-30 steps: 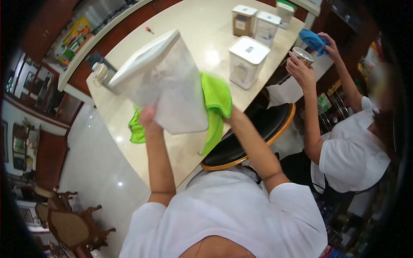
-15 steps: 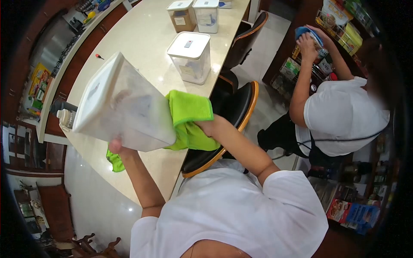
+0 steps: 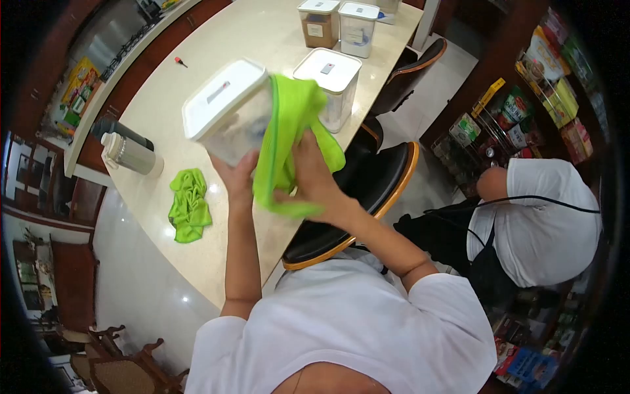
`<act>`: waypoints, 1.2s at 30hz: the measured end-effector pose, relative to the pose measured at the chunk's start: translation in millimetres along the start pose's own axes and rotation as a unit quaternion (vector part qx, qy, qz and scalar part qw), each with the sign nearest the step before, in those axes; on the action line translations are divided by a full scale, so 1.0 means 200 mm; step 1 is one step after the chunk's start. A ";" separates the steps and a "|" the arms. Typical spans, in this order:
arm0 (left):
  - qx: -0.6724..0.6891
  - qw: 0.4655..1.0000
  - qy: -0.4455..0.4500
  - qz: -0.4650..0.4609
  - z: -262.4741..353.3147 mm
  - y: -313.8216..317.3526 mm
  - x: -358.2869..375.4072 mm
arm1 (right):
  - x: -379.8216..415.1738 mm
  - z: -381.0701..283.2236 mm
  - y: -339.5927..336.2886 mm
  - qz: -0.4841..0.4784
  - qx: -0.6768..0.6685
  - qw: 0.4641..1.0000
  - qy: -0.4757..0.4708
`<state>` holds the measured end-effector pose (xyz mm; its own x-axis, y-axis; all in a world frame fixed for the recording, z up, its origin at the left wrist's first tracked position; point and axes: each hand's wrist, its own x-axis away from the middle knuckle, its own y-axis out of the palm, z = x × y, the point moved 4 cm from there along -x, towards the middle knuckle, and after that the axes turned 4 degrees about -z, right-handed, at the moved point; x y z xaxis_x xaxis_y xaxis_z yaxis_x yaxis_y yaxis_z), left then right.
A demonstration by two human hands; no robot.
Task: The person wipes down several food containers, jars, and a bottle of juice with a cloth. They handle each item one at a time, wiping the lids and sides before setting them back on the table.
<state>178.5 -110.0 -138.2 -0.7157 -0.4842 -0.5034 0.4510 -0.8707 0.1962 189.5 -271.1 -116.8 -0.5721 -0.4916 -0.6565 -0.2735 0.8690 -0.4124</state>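
Observation:
A clear container with a white lid (image 3: 225, 94) is held tilted above the table. My left hand (image 3: 236, 174) grips its lower part from beneath. My right hand (image 3: 318, 174) holds a bright green cloth (image 3: 289, 125) against the container's right side, and the cloth hides part of that side. Behind the cloth, a second clear container with a white lid (image 3: 328, 71) stands on the table. Another green cloth (image 3: 189, 205) lies crumpled on the tabletop, left of my left arm.
Two more lidded containers (image 3: 319, 26) (image 3: 357, 29) stand on the table (image 3: 216, 33). Bottles (image 3: 134, 155) are at its left edge. Black chairs (image 3: 367, 197) line the right edge. A person in a white shirt (image 3: 551, 223) bends beside shelves at the right.
The held container has turned and its lid has moved up and right. The cloth in my right hand has shifted upward. The other person has bent down and moved lower.

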 end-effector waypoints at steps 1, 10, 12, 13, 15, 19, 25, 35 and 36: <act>-0.001 1.000 -0.002 0.007 -0.01 0.03 -0.02 | 0.04 -0.05 0.01 -0.052 0.166 0.984 -0.033; 0.074 0.997 -0.006 0.007 0.01 0.32 0.08 | 0.16 0.23 0.02 0.052 -0.766 0.583 0.265; 0.007 0.999 -0.012 -0.047 0.01 0.39 0.12 | 0.26 0.35 -0.05 0.083 -0.775 0.568 0.264; 0.090 0.992 -0.061 -0.059 0.00 0.44 0.13 | 0.30 0.39 -0.10 0.092 -0.748 0.603 0.262; 0.172 0.977 -0.106 -0.073 0.03 0.51 0.10 | 0.33 0.37 -0.23 0.090 -0.819 0.522 0.218; 0.080 0.952 -0.049 -0.293 0.02 0.82 0.08 | 0.46 0.60 -0.73 0.221 -0.606 0.749 0.152; -0.122 0.959 0.146 -0.209 -0.24 1.36 -0.04 | 0.29 0.81 -1.18 0.271 -0.328 0.899 0.105; -0.238 0.971 0.021 0.017 -0.85 1.43 -0.32 | 0.07 1.10 -1.14 0.149 0.070 0.970 0.177; -0.225 0.974 -0.003 -0.007 -0.87 1.41 -0.34 | 0.03 1.11 -1.12 0.130 0.045 0.973 0.183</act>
<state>447.0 -308.2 -195.3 -0.7264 -0.4735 -0.4982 0.6277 -0.7523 -0.2002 418.8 -481.3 -169.2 -0.8546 -0.1875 -0.4843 -0.0221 0.9448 -0.3269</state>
